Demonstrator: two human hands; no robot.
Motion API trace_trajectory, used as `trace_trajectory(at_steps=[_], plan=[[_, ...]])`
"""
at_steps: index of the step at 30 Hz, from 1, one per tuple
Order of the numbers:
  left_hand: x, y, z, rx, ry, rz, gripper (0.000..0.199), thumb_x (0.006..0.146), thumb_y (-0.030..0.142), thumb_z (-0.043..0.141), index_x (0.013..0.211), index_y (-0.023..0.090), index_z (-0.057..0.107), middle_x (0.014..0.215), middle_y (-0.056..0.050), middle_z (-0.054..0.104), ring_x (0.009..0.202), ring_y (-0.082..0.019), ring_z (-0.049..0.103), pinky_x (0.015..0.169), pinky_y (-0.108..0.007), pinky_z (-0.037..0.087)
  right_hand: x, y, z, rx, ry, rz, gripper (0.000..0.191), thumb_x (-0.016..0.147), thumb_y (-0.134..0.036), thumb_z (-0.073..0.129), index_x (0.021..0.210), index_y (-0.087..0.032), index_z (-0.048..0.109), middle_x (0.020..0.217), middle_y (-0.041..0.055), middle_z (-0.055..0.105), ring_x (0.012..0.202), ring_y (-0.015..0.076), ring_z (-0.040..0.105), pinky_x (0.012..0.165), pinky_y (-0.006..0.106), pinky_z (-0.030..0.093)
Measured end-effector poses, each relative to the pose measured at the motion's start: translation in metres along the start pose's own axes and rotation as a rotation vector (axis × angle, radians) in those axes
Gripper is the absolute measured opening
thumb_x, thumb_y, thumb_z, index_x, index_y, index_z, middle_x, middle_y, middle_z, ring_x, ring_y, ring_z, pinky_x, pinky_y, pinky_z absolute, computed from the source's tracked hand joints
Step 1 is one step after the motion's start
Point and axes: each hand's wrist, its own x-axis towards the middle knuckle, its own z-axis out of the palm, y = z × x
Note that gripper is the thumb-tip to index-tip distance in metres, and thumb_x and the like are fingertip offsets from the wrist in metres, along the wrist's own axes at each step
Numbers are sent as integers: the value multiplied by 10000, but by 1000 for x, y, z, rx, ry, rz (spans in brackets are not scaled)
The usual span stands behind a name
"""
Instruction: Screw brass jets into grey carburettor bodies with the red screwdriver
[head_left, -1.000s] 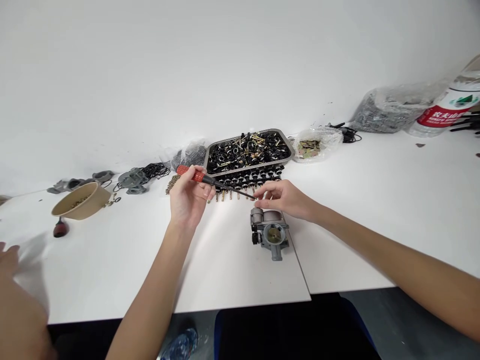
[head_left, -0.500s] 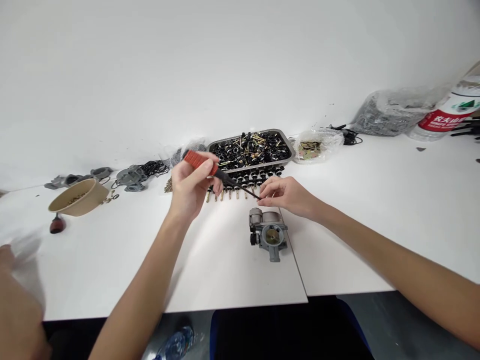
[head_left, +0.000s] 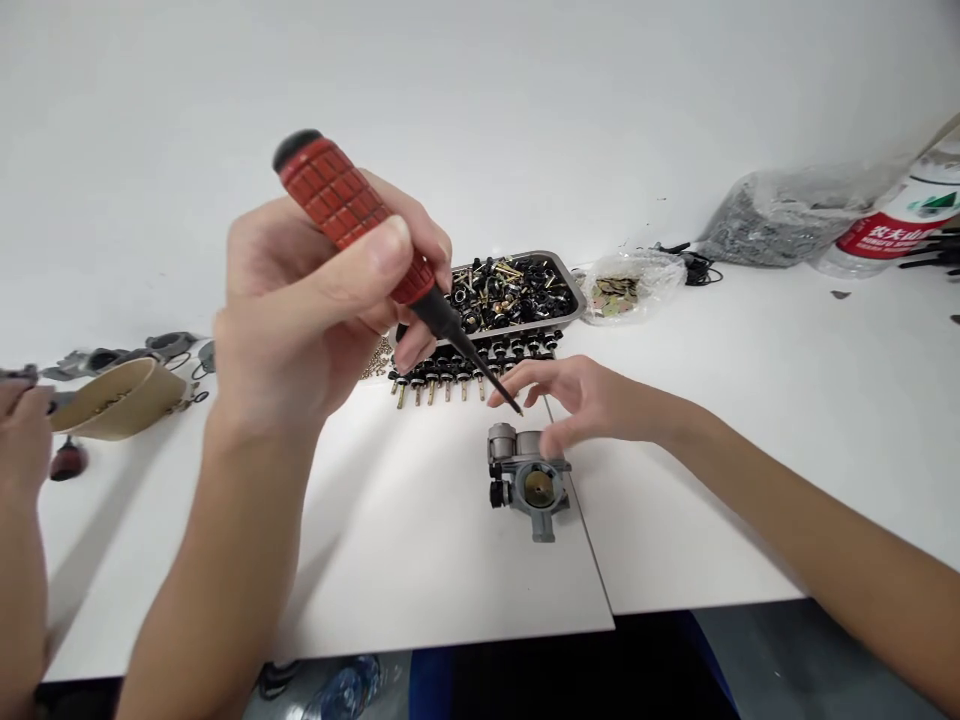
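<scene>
My left hand [head_left: 292, 310] is closed around the red handle of a screwdriver [head_left: 337, 195]. Its black shaft slants down to the right, with a tiny brass-coloured bit at the tip, perhaps a screw. My right hand [head_left: 581, 400] is open just beyond the tip, thumb and fingers apart, nothing seen between them. Below both, a grey metal carburetor [head_left: 541, 490] stands on the white table, its round bore with a brass plate facing me. The right thumb overlaps the carburetor's top edge; whether it touches I cannot tell.
Behind stands a metal tray [head_left: 566, 285] of black and brass parts, with rows of similar parts [head_left: 442, 375] before it. A plastic bag of metal plates [head_left: 619, 290] lies right of it. At left are a beige bowl [head_left: 142, 400] and another person's hand [head_left: 22, 440].
My left hand has risen toward the camera with the screwdriver. My right fingers have parted from the screwdriver tip and spread. Another person's hand has moved up to the bowl.
</scene>
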Motion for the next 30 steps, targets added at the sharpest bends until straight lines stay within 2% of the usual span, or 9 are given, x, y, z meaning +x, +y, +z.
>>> trace_trajectory(at_steps=[2,3,6,9,15,18,21,26,30], plan=[[-2,2,-4,54,-7,22,143,865,225,564,840,211,705,797,-73,613,448,-158,503,334,-320,357,-2,-1,-1,-131,-179,-13,814,591,-422,888,1327,-277,571,1430,74,483,1347,291,395,1117,447,307],[-3,3,-5,59,-21,45,147,869,260,567,829,213,701,785,-81,622,435,-162,485,313,-334,341,-3,-2,0,-182,-248,-19,878,566,-422,899,1355,-289,540,1485,65,418,1391,296,335,1142,439,277],[-2,7,-3,24,-72,84,347,930,407,495,777,141,657,716,-84,609,403,-139,474,268,-325,340,-5,-2,11,-290,-353,-22,791,608,-386,880,1324,-298,559,1522,48,346,1412,280,303,1147,385,288],[0,8,2,17,-94,80,538,932,560,426,732,100,620,708,-72,572,422,-107,489,257,-285,349,-6,-2,23,-348,-356,-1,627,685,-343,830,1262,-296,589,1479,53,362,1320,255,424,1071,345,387],[-1,-4,8,-82,-296,174,533,965,496,343,819,95,662,712,-69,573,548,-144,581,286,-254,381,-7,-3,29,-448,-305,-43,431,745,-313,771,1147,-288,618,1352,42,421,1138,209,525,946,316,454],[-4,-5,13,-98,-352,134,474,962,470,377,815,112,651,703,-66,552,608,-160,590,299,-254,404,-6,-4,30,-463,-299,-72,445,739,-290,780,1145,-268,600,1345,48,425,1143,200,514,949,299,444],[-6,-4,18,-84,-323,60,480,961,471,383,792,103,641,767,-85,586,623,-149,586,322,-248,402,-6,-4,30,-467,-297,-94,429,742,-273,779,1128,-257,593,1356,51,424,1135,190,515,955,293,436],[-3,-7,18,-111,-418,118,392,949,441,438,791,140,632,739,-31,570,565,-96,541,400,-270,422,-6,-3,31,-468,-278,-96,404,758,-290,761,1124,-264,590,1383,44,413,1195,208,495,964,301,438],[0,-8,17,-119,-421,74,399,947,450,436,799,129,621,729,-26,560,560,-98,547,396,-286,443,-6,-3,31,-470,-266,-85,421,755,-301,761,1137,-274,587,1387,41,415,1215,225,485,965,319,451]])
